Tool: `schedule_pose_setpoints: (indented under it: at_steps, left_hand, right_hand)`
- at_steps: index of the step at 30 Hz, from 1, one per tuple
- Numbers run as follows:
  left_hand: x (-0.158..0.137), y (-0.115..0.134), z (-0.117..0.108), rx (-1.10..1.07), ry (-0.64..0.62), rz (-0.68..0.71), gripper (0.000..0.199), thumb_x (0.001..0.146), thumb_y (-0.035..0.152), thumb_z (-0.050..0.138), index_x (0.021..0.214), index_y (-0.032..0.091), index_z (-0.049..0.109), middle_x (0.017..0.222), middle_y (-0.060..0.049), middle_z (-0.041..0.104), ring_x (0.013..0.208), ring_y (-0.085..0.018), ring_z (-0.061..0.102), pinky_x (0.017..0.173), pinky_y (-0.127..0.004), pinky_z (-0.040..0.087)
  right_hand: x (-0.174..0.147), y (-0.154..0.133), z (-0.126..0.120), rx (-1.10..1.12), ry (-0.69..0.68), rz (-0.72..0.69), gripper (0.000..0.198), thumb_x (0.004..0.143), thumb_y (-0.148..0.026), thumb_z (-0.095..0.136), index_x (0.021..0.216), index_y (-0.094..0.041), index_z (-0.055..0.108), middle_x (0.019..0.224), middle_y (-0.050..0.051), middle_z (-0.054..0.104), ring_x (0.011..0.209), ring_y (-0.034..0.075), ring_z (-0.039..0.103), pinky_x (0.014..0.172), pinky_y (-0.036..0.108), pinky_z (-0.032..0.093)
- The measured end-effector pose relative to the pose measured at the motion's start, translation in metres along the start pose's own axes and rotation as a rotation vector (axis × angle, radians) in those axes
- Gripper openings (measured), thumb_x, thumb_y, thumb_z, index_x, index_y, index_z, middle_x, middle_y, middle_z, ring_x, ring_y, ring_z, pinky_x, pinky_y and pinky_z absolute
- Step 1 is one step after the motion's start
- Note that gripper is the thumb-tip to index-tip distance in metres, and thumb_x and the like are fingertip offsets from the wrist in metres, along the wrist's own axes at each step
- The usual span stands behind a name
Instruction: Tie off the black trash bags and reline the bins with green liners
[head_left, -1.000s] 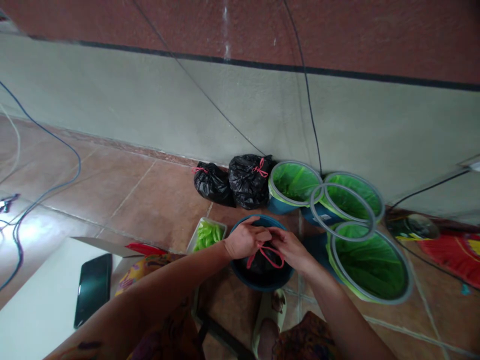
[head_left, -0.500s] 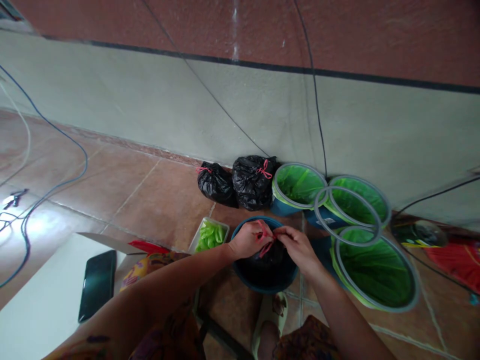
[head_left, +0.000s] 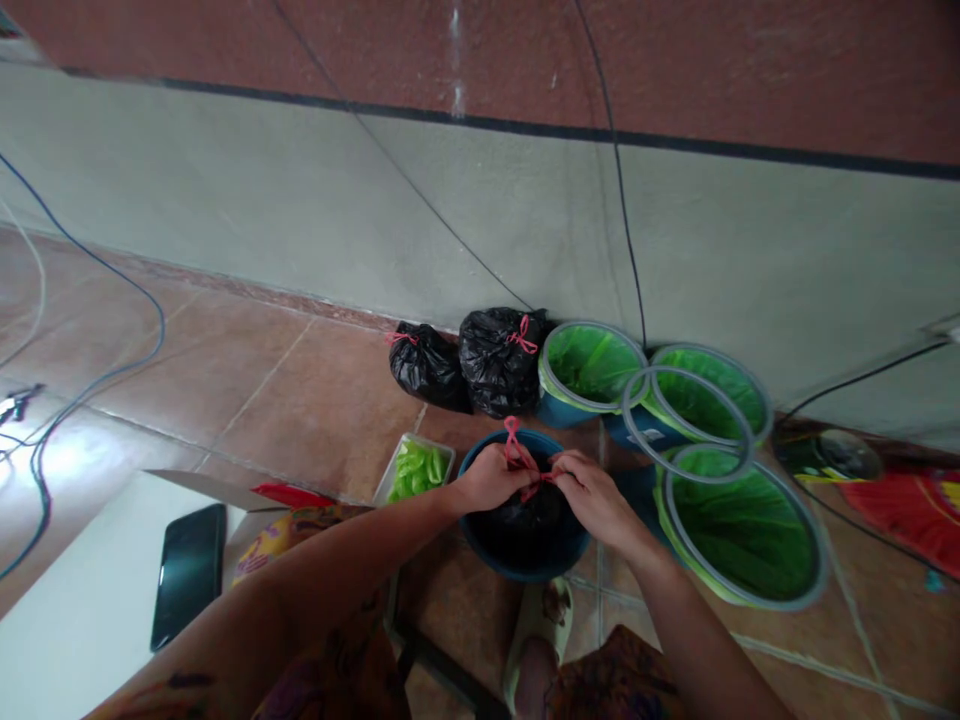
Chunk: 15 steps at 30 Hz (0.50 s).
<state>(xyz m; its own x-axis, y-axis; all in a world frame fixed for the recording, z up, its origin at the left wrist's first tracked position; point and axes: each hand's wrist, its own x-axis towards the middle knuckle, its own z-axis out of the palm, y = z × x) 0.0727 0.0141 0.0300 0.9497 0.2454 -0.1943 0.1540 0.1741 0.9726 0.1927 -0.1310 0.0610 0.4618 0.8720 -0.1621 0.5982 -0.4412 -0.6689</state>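
Both hands meet over a dark blue bin (head_left: 480,545) on the floor in front of me. Inside it is a black garbage bag (head_left: 529,515), gathered at the top with a pink drawstring (head_left: 511,432). My left hand (head_left: 491,478) pinches the drawstring on the left side, and a pink loop stands up above its fingers. My right hand (head_left: 589,490) is closed on the drawstring at the right, thumb and forefinger together. The string crosses between the two hands, just above the bag's neck; whether it is knotted is hard to make out.
Two tied black bags (head_left: 501,365) rest against the wall. To the right stand bins lined with green bags (head_left: 742,525), a loose grey ring (head_left: 694,470) lying across them. A tray of green rolls (head_left: 416,468) sits left; a phone (head_left: 189,575) lies on a white surface.
The pink drawstring now forms an upright loop above my left hand. My hands stay over the bin, fingers shifted slightly. The whole view has moved a little.
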Motion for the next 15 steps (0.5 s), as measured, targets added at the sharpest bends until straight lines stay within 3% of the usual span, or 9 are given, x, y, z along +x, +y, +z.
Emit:
schedule_pose_setpoints:
  at_steps: [4,8,12,15]
  left_hand:
    - [0.003,-0.011,-0.001,-0.064,0.04,-0.144,0.012,0.069,0.023,0.071,0.071,0.014,0.065,0.062,0.001,0.066,0.057,-0.011,0.06,0.061,-0.023,0.048]
    - [0.003,-0.014,-0.003,-0.075,0.091,-0.152,0.011,0.066,0.022,0.072,0.07,0.013,0.067,0.062,0.001,0.066,0.059,-0.01,0.059,0.062,-0.022,0.046]
    - [0.004,-0.014,-0.008,0.069,0.162,-0.138,0.008,0.069,0.022,0.07,0.069,0.014,0.069,0.06,0.002,0.064,0.058,-0.01,0.056,0.061,-0.021,0.043]
    - [0.005,-0.014,-0.011,0.17,0.158,-0.136,0.007,0.071,0.021,0.068,0.07,0.015,0.07,0.062,0.002,0.065,0.061,-0.011,0.058,0.063,-0.022,0.044]
  right_hand:
    - [-0.001,0.003,-0.001,-0.024,-0.145,0.055,0.03,0.086,-0.029,0.03,0.06,-0.023,0.045,0.07,0.002,0.055,0.071,0.017,0.054,0.07,0.032,0.037]
    - [0.0,0.005,-0.001,0.092,-0.132,0.093,0.034,0.085,-0.037,0.038,0.059,-0.022,0.053,0.066,0.002,0.059,0.068,0.017,0.053,0.067,0.031,0.036]
    - [0.002,0.001,0.003,0.523,0.041,0.268,0.03,0.078,-0.047,0.055,0.07,-0.02,0.066,0.075,0.004,0.069,0.077,0.018,0.062,0.077,0.031,0.044]
    - [0.002,-0.004,0.006,0.877,0.114,0.427,0.034,0.067,-0.053,0.067,0.065,-0.02,0.061,0.069,0.003,0.069,0.069,0.017,0.063,0.073,0.03,0.049]
